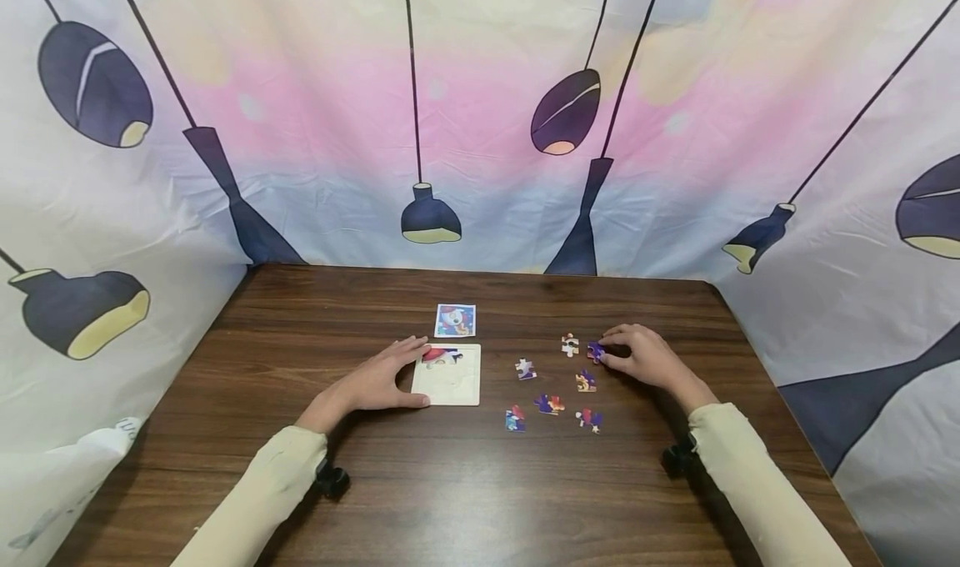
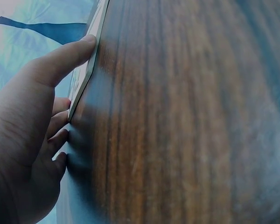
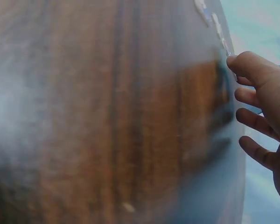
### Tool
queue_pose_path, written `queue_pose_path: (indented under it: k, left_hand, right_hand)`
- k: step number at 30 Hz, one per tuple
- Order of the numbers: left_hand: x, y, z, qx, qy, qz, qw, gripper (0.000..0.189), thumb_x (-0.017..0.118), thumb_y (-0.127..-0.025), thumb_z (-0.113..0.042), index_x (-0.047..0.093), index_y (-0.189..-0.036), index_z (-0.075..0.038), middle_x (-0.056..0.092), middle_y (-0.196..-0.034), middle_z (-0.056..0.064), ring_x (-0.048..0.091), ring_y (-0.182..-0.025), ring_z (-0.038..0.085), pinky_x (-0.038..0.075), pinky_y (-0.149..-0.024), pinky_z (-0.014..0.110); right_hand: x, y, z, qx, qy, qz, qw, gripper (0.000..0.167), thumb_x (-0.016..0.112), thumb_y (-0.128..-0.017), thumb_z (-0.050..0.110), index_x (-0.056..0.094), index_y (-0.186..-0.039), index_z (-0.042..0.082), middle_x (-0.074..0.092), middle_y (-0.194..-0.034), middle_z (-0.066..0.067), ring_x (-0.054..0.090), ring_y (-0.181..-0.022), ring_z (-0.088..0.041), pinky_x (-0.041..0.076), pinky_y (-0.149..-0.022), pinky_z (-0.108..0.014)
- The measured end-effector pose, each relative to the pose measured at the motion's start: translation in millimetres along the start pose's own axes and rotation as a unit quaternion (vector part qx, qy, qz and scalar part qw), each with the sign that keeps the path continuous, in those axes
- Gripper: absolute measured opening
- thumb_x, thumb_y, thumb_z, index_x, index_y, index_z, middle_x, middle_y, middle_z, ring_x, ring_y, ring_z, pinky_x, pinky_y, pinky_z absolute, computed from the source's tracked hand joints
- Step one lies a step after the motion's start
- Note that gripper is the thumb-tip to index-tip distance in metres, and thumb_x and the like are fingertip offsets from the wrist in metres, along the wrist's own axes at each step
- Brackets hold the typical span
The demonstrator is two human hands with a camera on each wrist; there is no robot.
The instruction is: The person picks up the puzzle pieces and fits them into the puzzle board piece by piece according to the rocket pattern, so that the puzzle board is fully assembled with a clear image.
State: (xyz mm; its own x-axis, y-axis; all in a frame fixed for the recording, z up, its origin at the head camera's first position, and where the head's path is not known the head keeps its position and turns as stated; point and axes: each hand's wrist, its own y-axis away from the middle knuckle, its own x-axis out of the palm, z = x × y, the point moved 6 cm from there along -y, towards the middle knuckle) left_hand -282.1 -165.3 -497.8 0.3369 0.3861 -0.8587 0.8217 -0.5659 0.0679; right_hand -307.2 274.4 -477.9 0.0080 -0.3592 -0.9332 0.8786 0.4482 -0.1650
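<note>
Six pieces (image 1: 550, 403) lie between the tray (image 1: 459, 386) and the right edge of the desk (image 1: 450, 500); the right hand (image 1: 642, 355) touches another, a purple piece (image 1: 595, 352), whether pinched I cannot tell. The left hand (image 1: 378, 381), spread wide, touches the tray's left corners. A card (image 1: 455, 321) lies toward the desk's far edge.

Wooden table (image 1: 450, 500): card (image 1: 455, 320), puzzle tray (image 1: 459, 389), loose pieces (image 1: 551, 404).

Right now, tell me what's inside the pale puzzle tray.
A red, white and purple printed patch lies at upper left in the tray; the rest looks bare. The left hand covers bits of the tray's left edge, hiding what lies beneath.
</note>
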Motion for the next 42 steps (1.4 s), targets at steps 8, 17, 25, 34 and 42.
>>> queue_pose_path:
  k: [8, 17, 25, 34, 42]
  left_hand:
    - [-1.0, 1.7, -0.4, -0.002, 0.002, -0.002, 1.0000, 0.103, 0.075, -0.082, -0.066, 0.035, -0.160, -0.012, 0.025, -0.168, 0.009, 0.017, -0.155, 0.039, 0.021, -0.122, 0.062]
    - [-1.4, 1.9, -1.2, 0.000, 0.002, -0.004, 1.0000, 0.102, 0.076, -0.082, -0.066, 0.036, -0.160, -0.013, 0.026, -0.168, 0.009, 0.018, -0.156, 0.038, 0.022, -0.122, 0.062]
    - [-1.4, 1.5, -1.3, -0.003, -0.001, 0.000, 1.0000, 0.103, 0.075, -0.082, -0.066, 0.036, -0.160, -0.011, 0.026, -0.168, 0.010, 0.018, -0.156, 0.038, 0.020, -0.122, 0.061]
    - [-2.7, 1.3, -2.1, -0.007, -0.006, 0.001, 1.0000, 0.103, 0.075, -0.082, -0.066, 0.035, -0.160, -0.013, 0.025, -0.169, 0.009, 0.018, -0.156, 0.038, 0.021, -0.122, 0.062]
    - [-3.1, 2.4, -4.0, 0.001, -0.001, -0.001, 1.0000, 0.102, 0.075, -0.082, -0.066, 0.036, -0.160, -0.011, 0.026, -0.168, 0.010, 0.018, -0.155, 0.039, 0.020, -0.122, 0.063]
  right_hand:
    - [-16, -11.3, 14, -0.028, -0.021, -0.034, 0.9988, 0.033, 0.076, -0.094, 0.027, 0.077, -0.117, 0.004, 0.076, -0.114, -0.014, 0.071, -0.108, -0.035, 0.056, -0.092, -0.055]
    - [-17, -25.1, 54, -0.077, -0.050, -0.061, 0.9939, 0.031, 0.078, -0.092, 0.023, 0.078, -0.116, 0.004, 0.076, -0.113, -0.017, 0.071, -0.069, -0.016, 0.060, -0.075, -0.041]
    - [-13, -41.4, 88, -0.121, -0.077, -0.072, 0.9870, 0.031, 0.078, -0.092, 0.023, 0.078, -0.116, 0.004, 0.076, -0.113, -0.016, 0.073, -0.073, -0.021, 0.050, -0.059, -0.027]
    - [9, -60.9, 120, -0.124, -0.086, -0.053, 0.9871, 0.035, 0.075, -0.094, 0.032, 0.077, -0.120, 0.008, 0.075, -0.118, -0.011, 0.073, -0.107, -0.026, 0.060, -0.088, -0.044]
    - [34, -76.2, 145, -0.135, -0.095, -0.029, 0.9858, 0.033, 0.074, -0.095, 0.031, 0.077, -0.121, 0.010, 0.075, -0.118, -0.008, 0.073, -0.103, -0.020, 0.061, -0.085, -0.039]
